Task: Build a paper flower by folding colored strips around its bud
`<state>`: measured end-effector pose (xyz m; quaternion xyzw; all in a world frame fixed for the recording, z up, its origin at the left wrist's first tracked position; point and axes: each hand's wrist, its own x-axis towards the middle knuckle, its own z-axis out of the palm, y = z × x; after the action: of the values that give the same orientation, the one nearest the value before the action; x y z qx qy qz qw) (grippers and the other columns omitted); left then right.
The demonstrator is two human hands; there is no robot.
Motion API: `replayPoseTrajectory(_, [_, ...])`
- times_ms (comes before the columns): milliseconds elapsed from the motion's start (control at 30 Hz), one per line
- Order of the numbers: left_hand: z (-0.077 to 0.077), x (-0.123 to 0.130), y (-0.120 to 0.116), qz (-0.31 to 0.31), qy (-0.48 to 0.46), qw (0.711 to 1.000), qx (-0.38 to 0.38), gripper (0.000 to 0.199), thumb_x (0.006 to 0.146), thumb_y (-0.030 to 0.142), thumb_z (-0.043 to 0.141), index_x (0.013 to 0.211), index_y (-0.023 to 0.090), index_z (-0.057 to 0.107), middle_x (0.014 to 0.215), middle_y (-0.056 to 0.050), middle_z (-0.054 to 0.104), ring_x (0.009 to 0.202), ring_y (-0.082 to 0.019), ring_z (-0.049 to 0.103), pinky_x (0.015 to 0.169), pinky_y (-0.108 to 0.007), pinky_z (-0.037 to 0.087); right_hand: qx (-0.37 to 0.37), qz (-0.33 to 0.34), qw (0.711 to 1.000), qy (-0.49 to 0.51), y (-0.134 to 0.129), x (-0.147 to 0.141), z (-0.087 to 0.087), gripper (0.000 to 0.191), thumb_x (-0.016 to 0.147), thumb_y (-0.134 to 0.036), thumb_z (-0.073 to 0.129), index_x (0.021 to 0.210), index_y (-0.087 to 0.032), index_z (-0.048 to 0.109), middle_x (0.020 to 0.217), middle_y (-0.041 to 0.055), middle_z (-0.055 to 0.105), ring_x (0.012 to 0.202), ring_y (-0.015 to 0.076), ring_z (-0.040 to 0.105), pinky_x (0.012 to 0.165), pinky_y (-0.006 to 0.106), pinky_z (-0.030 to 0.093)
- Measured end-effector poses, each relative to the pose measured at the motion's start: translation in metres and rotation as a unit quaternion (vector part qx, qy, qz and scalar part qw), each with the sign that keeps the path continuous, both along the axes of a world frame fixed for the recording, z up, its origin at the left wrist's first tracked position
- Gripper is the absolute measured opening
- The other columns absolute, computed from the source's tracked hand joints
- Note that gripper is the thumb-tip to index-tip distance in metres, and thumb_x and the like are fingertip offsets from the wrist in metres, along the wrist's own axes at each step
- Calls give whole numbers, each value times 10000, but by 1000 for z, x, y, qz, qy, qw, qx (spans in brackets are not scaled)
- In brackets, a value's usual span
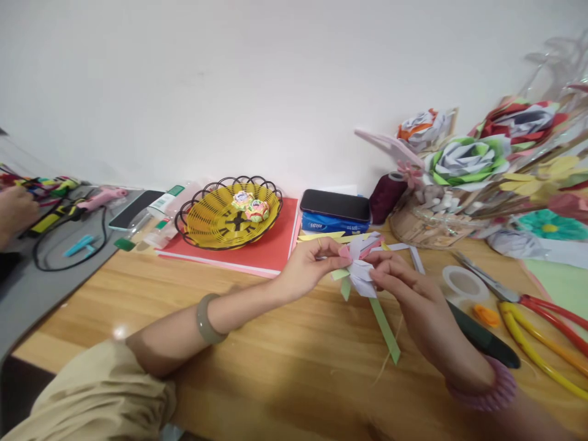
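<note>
Over the wooden table, both hands hold one paper flower (362, 277) made of folded white, pink and green strips. My left hand (312, 266) pinches its left side between thumb and fingers. On the flower's right side, the fingertips of my right hand (408, 288) are closed on the white folds. A long green strip (386, 331) hangs down from the flower towards the tabletop. Behind the hands lie yellow paper strips (319, 236). The flower's underside and part of the right fingers' grip are hidden.
A yellow woven basket (206, 229) with two small paper flowers stands on red paper (275, 257). Behind are a phone on a blue pack (335, 222) and a jar of paper flowers (422, 229). Scissors (500, 286), tape (465, 283) and yellow-handled pliers (528, 349) lie right. Another person's hand (17, 211) is far left.
</note>
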<state>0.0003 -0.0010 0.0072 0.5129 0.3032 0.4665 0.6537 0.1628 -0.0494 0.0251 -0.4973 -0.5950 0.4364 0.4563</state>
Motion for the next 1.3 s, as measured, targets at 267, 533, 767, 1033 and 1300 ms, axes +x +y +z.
replayPoseTrajectory(267, [1,1,0,-27,-58,998,-16,240,585,290,734,654,133,567,666,9,605,739,-131,579,778,-304,410,-23,8,999,49,0,-3,0,229,756,-298,557,556,-200,504,911,26,534,963,215,466,837,322,332])
replayPoseTrajectory(533, [1,1,-1,-39,-66,996,-44,252,588,269,741,655,128,542,720,-11,638,753,-120,589,753,-278,420,62,6,995,-73,-4,-2,3,256,797,-311,505,563,-206,499,918,24,505,944,217,475,835,348,352])
replayPoseTrajectory(767, [-3,2,3,-8,-115,986,-123,323,565,318,758,647,128,510,695,-3,639,664,-105,592,711,-273,436,174,-57,972,-144,-5,-3,0,253,743,-399,609,909,-246,497,1024,51,512,971,246,505,817,404,409])
replayPoseTrajectory(1033, [4,1,-8,-85,-100,976,-175,171,559,163,731,649,113,594,854,-27,626,741,-101,583,727,-246,442,258,-53,918,-297,-6,-7,-3,280,788,-308,589,1054,-225,553,950,82,588,850,229,589,653,347,501])
replayPoseTrajectory(1300, [3,-8,-6,-93,14,996,-7,407,581,119,650,966,185,535,860,-19,572,781,-126,565,721,-261,439,319,-86,859,-391,-7,-2,-8,188,790,-283,572,955,-201,612,866,82,651,785,234,621,649,350,492])
